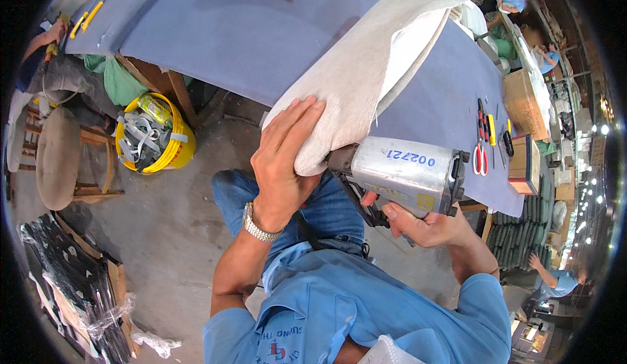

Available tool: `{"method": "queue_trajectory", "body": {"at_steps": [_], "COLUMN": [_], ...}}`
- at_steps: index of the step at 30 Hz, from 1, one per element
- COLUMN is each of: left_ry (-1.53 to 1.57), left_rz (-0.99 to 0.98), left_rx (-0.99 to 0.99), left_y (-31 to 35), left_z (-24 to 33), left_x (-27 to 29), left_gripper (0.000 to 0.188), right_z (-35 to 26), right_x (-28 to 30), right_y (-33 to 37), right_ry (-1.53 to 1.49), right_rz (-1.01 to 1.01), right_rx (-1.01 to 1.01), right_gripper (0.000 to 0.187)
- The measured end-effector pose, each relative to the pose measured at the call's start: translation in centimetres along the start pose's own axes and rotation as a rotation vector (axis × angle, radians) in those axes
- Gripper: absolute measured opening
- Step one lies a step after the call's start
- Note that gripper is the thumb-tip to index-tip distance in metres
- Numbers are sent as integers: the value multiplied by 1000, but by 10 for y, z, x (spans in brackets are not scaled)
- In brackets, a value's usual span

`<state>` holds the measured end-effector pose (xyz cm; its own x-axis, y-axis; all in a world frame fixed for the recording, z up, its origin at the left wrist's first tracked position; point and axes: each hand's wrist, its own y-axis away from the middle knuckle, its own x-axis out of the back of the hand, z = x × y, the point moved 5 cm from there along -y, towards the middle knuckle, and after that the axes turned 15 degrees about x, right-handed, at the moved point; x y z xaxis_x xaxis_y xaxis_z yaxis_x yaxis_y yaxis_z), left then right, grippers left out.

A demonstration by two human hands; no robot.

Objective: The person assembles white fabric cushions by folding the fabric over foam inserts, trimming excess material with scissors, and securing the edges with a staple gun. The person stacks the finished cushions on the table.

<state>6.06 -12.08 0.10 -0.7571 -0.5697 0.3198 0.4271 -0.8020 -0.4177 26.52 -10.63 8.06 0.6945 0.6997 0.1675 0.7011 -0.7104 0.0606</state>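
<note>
My left hand point(281, 161) grips the near end of a curved panel covered in beige fabric point(346, 70). Its fingers lie over the top of the fabric, and the thumb is hidden underneath. The panel's far part rests over the blue-covered table and curls up, showing a pale inner side. In my right hand point(424, 227) is a silver and black staple gun point(398, 171), my fingers wrapped round its handle. The gun's nose meets the panel's near end, close to my left hand; the exact contact spot is hidden.
On the blue table point(215, 37) lie red-handled scissors point(481, 158) and several small tools at right, beside a small box point(524, 165). A yellow bucket of grey strips point(186, 148) stands on the floor at left, near a stool point(59, 158). Other people work at the edges.
</note>
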Motion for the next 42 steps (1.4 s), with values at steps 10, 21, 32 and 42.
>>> {"method": "queue_trajectory", "body": {"at_steps": [10,21,32,42], "left_ry": [16,152,-204,-227], "left_rz": [-3,-33,-16,-24], "left_rx": [50,-5,-113,-104], "left_y": [-3,11,5,4], "left_z": [9,-26,13,16], "left_x": [3,12,15,15], "left_gripper": [97,88,79,73], "right_z": [3,-2,6,16], "right_x": [3,10,7,6], "right_y": [-2,-13,-5,0], "right_ry": [159,269,135,2], "right_rz": [83,86,69,31], "right_rx": [123,249,260,190], "right_gripper": [37,35,33,39]}}
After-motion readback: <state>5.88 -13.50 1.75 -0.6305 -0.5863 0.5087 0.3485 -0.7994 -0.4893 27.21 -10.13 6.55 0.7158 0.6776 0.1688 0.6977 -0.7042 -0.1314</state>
